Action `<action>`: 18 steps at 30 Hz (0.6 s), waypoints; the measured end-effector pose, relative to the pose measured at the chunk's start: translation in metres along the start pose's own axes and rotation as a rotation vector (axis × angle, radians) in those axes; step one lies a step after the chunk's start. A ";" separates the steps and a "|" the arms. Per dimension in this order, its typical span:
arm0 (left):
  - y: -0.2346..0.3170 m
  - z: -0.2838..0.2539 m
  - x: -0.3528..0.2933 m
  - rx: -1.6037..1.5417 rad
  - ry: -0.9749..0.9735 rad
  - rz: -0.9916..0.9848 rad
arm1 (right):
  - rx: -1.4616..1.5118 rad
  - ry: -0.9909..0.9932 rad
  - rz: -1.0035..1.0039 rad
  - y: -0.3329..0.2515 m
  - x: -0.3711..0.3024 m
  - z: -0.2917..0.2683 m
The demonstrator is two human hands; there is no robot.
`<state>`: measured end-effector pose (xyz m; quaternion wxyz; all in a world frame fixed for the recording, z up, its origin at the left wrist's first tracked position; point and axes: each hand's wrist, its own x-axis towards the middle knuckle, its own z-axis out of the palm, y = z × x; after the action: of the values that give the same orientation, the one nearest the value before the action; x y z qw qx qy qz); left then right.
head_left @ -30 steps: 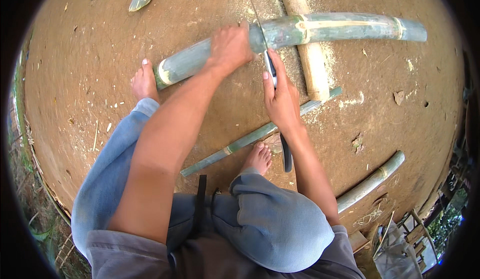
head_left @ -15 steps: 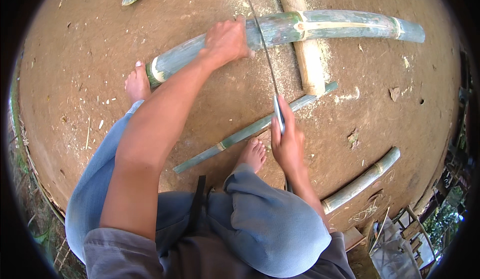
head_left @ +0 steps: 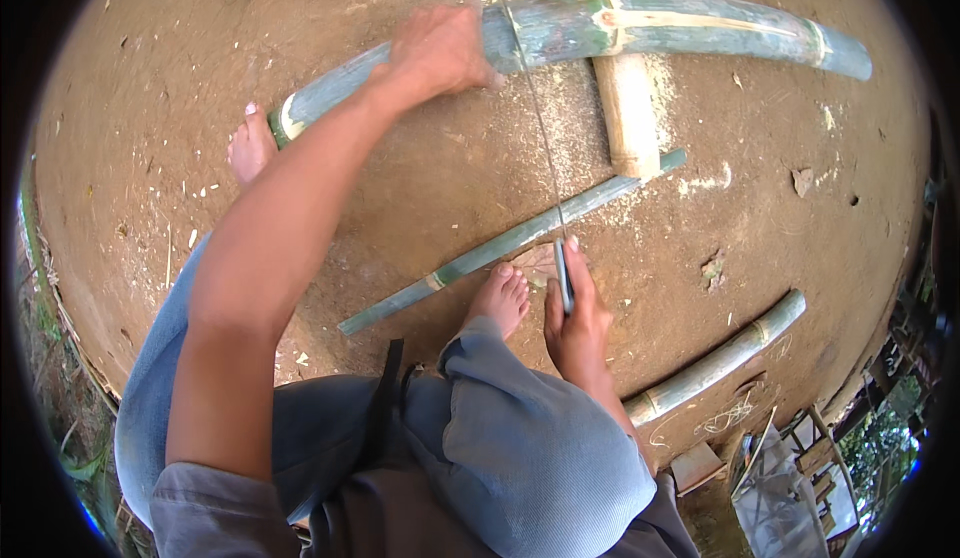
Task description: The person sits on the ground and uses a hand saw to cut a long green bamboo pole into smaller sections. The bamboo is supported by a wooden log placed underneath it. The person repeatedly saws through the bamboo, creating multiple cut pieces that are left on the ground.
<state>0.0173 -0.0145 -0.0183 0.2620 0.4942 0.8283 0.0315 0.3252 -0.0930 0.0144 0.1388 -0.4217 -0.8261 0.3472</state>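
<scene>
Now, should the bamboo pole (head_left: 560,33) roll, your saw (head_left: 540,115) might skip toward the nearby left hand (head_left: 440,48), curled over that pole, which runs beneath it from eight to three o'clock. Your right hand (head_left: 577,325) wraps snugly round the handle (head_left: 561,276), pole at its twelve o'clock.

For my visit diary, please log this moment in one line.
left hand: clasping thick green bamboo pole; right hand: gripping thin-bladed, grey-handled saw; saw: across pole

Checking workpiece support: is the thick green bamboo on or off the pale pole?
On: the thick green bamboo crosses over the pale pole, hiding part of it.
</scene>
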 end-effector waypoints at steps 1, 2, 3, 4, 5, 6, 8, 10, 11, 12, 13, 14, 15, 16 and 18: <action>-0.003 0.003 0.003 0.006 0.000 -0.008 | 0.001 0.050 -0.022 -0.002 -0.009 -0.002; -0.006 0.004 0.008 0.013 0.000 -0.017 | 0.047 0.032 -0.026 0.010 0.004 0.013; -0.005 0.009 0.007 0.023 -0.009 -0.020 | 0.094 0.017 -0.019 0.010 0.040 0.029; -0.001 0.004 0.012 0.019 -0.003 -0.009 | 0.124 -0.056 0.062 0.001 0.094 0.041; 0.006 0.001 0.013 0.011 -0.005 0.000 | 0.151 -0.135 0.151 -0.010 0.130 0.039; 0.009 -0.001 0.011 0.003 -0.009 -0.006 | 0.113 -0.168 0.171 -0.019 0.136 0.026; 0.001 0.002 0.003 -0.016 -0.002 -0.031 | 0.051 -0.274 0.209 -0.031 0.139 0.018; -0.009 0.002 0.004 -0.024 0.024 -0.023 | 0.071 -0.089 0.011 -0.012 0.063 0.017; -0.011 0.001 0.001 -0.011 0.043 -0.016 | 0.060 -0.058 -0.024 0.000 0.024 0.005; -0.009 0.003 0.002 0.008 0.054 0.007 | 0.051 -0.015 -0.043 0.001 0.006 -0.003; -0.008 0.001 0.008 -0.008 0.033 -0.020 | 0.060 0.003 -0.064 0.012 0.012 0.007; -0.001 -0.003 0.006 -0.019 -0.005 -0.045 | 0.074 0.018 -0.068 0.012 0.028 0.019; 0.004 -0.006 0.004 -0.034 -0.037 -0.067 | 0.083 0.037 -0.077 0.010 0.049 0.029; 0.004 0.002 -0.001 -0.018 -0.048 -0.048 | 0.116 -0.053 0.030 0.005 0.079 0.042; 0.005 0.004 0.007 0.026 0.013 0.013 | 0.120 -0.131 0.095 -0.016 0.146 0.031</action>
<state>0.0205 -0.0073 -0.0227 0.2499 0.5027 0.8271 0.0255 0.2110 0.0020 -0.0061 0.0929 -0.4278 -0.7901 0.4290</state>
